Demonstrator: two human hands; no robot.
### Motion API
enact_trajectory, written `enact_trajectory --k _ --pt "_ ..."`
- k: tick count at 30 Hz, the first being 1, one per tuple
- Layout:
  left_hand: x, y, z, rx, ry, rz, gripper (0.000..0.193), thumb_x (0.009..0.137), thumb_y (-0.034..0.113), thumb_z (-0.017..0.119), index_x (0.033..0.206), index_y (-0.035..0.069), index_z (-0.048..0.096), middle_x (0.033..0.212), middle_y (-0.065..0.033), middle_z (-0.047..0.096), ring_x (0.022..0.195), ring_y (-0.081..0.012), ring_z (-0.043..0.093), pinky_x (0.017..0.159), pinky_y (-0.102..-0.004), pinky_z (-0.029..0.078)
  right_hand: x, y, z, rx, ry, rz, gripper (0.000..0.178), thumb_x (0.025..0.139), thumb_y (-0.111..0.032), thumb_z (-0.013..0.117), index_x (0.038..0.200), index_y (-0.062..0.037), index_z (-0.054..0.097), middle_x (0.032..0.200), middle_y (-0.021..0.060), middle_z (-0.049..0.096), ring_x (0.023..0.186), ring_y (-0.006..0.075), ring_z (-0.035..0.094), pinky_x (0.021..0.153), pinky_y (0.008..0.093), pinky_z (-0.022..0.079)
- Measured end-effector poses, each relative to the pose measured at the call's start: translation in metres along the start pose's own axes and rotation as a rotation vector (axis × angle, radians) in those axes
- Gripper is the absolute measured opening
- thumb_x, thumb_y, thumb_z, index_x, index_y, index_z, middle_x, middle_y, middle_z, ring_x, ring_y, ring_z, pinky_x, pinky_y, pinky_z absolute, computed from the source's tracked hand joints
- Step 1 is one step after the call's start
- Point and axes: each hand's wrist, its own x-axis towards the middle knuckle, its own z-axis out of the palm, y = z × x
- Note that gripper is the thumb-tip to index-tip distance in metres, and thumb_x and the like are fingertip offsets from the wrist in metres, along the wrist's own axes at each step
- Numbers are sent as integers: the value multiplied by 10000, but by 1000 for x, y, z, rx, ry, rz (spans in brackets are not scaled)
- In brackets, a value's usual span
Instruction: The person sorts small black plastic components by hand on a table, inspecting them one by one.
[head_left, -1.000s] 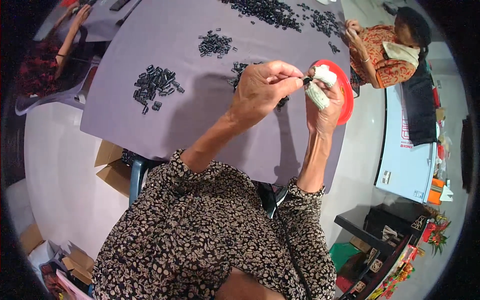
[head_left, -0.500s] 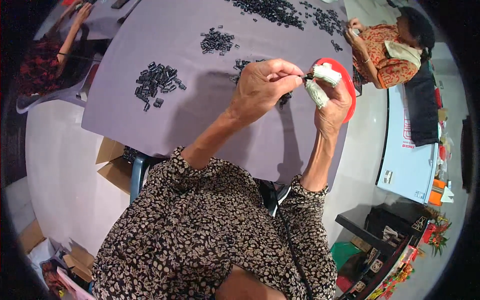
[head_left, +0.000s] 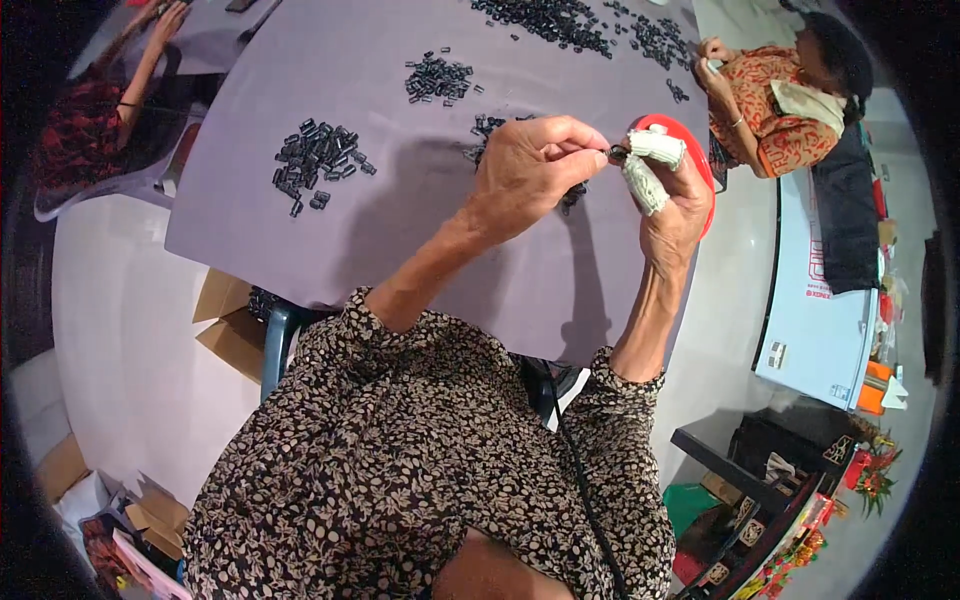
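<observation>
Piece between hands, red lettering rightward

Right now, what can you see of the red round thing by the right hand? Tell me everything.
The red round thing is bright, plain red with a smooth curved edge and looks like plastic. It appears at the right side of the table, overlapping the table's edge in this view. The right hand covers much of its middle, so its depth and contents can't be made out. Whether the hand touches it, and what supports it, is unclear.
</observation>
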Motion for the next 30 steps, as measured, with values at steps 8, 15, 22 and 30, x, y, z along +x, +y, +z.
enact_trajectory --k 8,15,22,30 --pt "0 -2 0 97 22 57 145 743 107 608 834 -2 632 607 0 558 553 -36 483 502 -201 399 3 -6 -6 -267 -93 -95 243 728 50 591 966 5 612 941 51 605 847 133 567 772 238 453" --pt "0 -4 -3 187 18 76 177 740 131 614 847 -7 638 617 -55 596 555 -77 543 515 -229 429 8 -8 -9 -481 -193 -187 242 726 28 612 966 -1 616 925 28 606 848 120 548 766 239 438" --pt "1 -8 -1 117 8 47 169 742 137 617 825 -8 639 572 -53 591 538 -82 564 513 -227 443 9 -7 -8 -565 -220 -162 210 734 27 607 942 3 617 892 31 597 814 116 531 738 229 426" --pt "8 -17 -7 -292 -33 -347 229 762 146 623 900 -37 613 775 -52 618 663 -103 578 600 -216 476 8 11 -7 -506 -153 -141 307 724 0 619 1027 9 566 886 52 586 817 144 549 737 241 435"
